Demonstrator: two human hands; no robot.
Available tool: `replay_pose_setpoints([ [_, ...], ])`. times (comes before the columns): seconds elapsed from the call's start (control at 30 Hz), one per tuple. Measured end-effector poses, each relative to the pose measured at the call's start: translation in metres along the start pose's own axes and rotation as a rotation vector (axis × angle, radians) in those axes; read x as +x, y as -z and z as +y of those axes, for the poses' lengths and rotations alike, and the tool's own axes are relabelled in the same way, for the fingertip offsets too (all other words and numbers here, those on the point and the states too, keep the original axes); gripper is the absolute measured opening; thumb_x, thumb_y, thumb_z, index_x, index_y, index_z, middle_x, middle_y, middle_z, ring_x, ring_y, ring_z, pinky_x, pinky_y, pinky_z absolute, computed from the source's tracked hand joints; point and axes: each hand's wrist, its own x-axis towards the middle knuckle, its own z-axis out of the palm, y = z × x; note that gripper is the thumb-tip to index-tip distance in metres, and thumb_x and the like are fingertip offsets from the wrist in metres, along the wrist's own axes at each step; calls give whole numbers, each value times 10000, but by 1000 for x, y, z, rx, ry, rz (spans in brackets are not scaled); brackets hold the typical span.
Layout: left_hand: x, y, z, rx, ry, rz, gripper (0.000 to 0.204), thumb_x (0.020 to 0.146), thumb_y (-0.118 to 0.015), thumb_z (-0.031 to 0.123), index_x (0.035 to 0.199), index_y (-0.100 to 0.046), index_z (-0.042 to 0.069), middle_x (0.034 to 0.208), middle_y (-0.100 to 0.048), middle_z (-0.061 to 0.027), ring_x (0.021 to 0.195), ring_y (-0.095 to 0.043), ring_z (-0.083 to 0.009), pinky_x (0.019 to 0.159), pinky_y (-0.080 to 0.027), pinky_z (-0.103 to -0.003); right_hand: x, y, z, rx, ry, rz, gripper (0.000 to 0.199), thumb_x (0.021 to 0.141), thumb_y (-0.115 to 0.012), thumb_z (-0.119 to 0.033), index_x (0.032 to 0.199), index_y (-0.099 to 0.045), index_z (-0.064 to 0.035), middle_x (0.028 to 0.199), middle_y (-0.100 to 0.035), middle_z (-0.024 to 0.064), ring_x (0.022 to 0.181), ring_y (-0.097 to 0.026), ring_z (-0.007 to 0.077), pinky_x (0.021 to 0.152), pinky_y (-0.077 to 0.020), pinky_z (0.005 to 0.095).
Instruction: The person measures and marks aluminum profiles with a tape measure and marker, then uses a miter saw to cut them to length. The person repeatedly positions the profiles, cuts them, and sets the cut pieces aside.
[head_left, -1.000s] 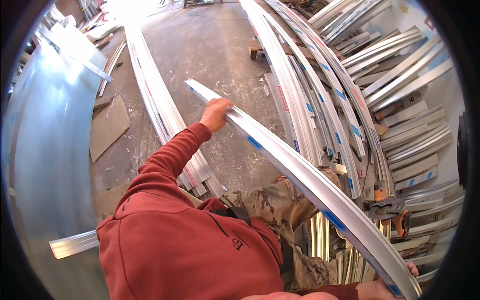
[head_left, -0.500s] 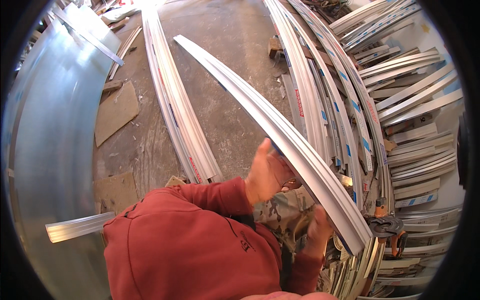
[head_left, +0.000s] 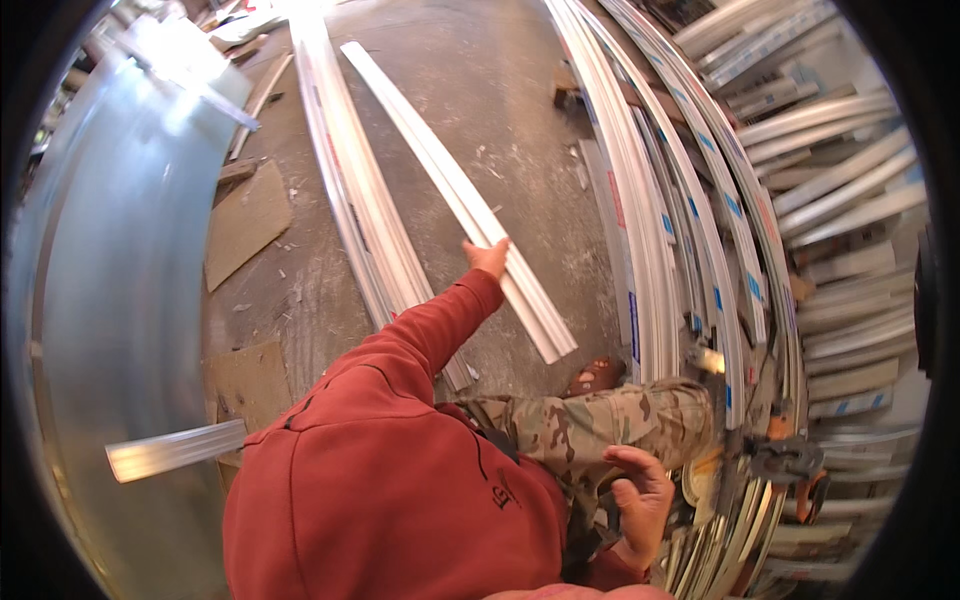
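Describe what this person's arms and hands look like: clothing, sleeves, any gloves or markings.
Both arms wear long sleeves of a red sweatshirt, with a small dark mark on its chest. The left sleeve is snug and ends at the wrist. The left hand and right hand are bare: no gloves, and no watch or rings that show. Little of the right sleeve shows.

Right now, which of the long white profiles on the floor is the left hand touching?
The left hand touches the lone white profile lying diagonally on bare concrete, apart from the bundle on its left and the stacked lengths to the right.

dusty concrete floor under long white profiles, cardboard scraps, stacked profile bundles
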Motion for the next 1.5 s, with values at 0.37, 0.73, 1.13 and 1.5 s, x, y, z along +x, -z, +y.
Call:
replay_pose_setpoints([
  [0.37,104,103,-159,478,332,42,382,882,-585,171,1217,-581,-13,1236,-621,-194,1144,-591,-289,974,-466,-386,-45,32,5,48,-40,401,491,850,-776,-323,1123,-608,50,1060,-679,142,977,-656,216,914,-514,347],
  [0.73,12,-43,-99,634,-422,-29,667,794,-610,71,1404,-382,-72,1453,-393,-279,1333,-417,-397,1136,-336,-432,-111,88,46,206,-29,565,283,878,-714,-135,1073,-646,58,1053,-688,156,996,-648,211,912,-494,334],
  [1.13,-200,-372,-123,703,-229,-1217,856,788,-792,312,1401,-390,-130,1139,-636,-223,925,-648,-252,748,-533,-381,-214,211,164,311,77,1461,296,1001,-530,-257,881,-575,9,833,-662,146,688,-607,201,624,-498,321],
  [1.5,-223,-457,-141,408,278,-996,717,868,-738,278,1421,-382,-7,1424,-378,-271,1197,-493,-417,840,-573,-478,-188,229,299,751,-390,1144,293,952,-535,-164,682,-472,-69,774,-663,171,680,-653,242,593,-523,350],
])
